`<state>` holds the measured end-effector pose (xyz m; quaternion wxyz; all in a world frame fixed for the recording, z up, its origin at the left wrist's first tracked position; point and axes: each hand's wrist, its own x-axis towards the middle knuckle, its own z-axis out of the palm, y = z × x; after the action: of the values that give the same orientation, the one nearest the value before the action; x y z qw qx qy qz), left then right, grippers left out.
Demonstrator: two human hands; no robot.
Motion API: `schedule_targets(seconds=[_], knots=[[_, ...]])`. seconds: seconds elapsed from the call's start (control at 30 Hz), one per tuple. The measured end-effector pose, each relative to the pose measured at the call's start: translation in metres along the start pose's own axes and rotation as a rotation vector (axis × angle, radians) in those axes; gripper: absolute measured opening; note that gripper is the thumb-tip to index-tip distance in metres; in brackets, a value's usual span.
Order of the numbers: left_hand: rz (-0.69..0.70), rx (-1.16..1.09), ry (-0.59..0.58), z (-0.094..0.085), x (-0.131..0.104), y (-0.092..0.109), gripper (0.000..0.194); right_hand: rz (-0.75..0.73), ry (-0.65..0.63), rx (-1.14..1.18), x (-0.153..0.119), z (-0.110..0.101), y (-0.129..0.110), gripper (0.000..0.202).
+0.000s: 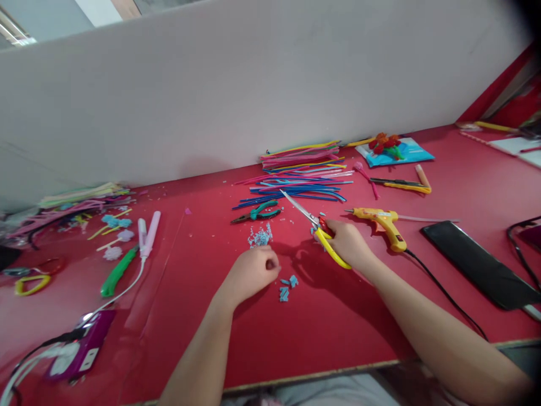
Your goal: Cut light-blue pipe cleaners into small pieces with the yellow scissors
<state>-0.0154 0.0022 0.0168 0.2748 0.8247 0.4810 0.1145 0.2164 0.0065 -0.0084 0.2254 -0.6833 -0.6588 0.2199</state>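
My right hand (350, 243) grips scissors (316, 223) with yellow handles; their blades point up and left over the red table. My left hand (253, 273) rests on the table with its fingers curled closed, and whatever may be in them is hidden. Just beyond it lies a heap of tiny light-blue clippings (260, 235). To its right are a few small cut blue pieces (284, 294). Teal-handled pliers (260, 211) lie behind the heap.
Chenille stems (302, 183) in several colours lie by the white partition (236, 96). A yellow glue gun (382, 223) and a black phone (477, 262) are at right. At left are a pink hair straightener (147, 237), a green-handled tool (119, 273) and a purple power strip (95, 341).
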Motion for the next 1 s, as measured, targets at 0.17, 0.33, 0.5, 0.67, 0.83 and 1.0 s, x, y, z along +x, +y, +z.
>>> schedule_targets(seconds=[0.17,0.33,0.5,0.67,0.83,1.0], knots=[[-0.013,-0.327,0.194,0.02,0.013,0.013,0.006,0.061,-0.339,0.557,-0.015,0.01,-0.023,0.014],[-0.02,-0.23,0.282,0.039,0.015,0.018,0.005,0.028,-0.364,0.598,-0.024,0.02,-0.03,0.013],[0.02,-0.131,0.285,0.042,0.014,0.021,0.005,-0.034,-0.285,0.459,-0.023,0.024,-0.028,0.014],[0.015,-0.132,0.296,0.041,0.013,0.023,0.006,-0.038,-0.265,0.432,-0.022,0.026,-0.027,0.011],[0.006,-0.195,0.278,0.041,0.014,0.021,0.005,-0.011,-0.236,0.479,-0.022,0.031,-0.026,0.006],[-0.015,-0.267,0.247,0.041,0.014,0.021,0.005,0.039,-0.242,0.535,-0.022,0.035,-0.025,0.003]])
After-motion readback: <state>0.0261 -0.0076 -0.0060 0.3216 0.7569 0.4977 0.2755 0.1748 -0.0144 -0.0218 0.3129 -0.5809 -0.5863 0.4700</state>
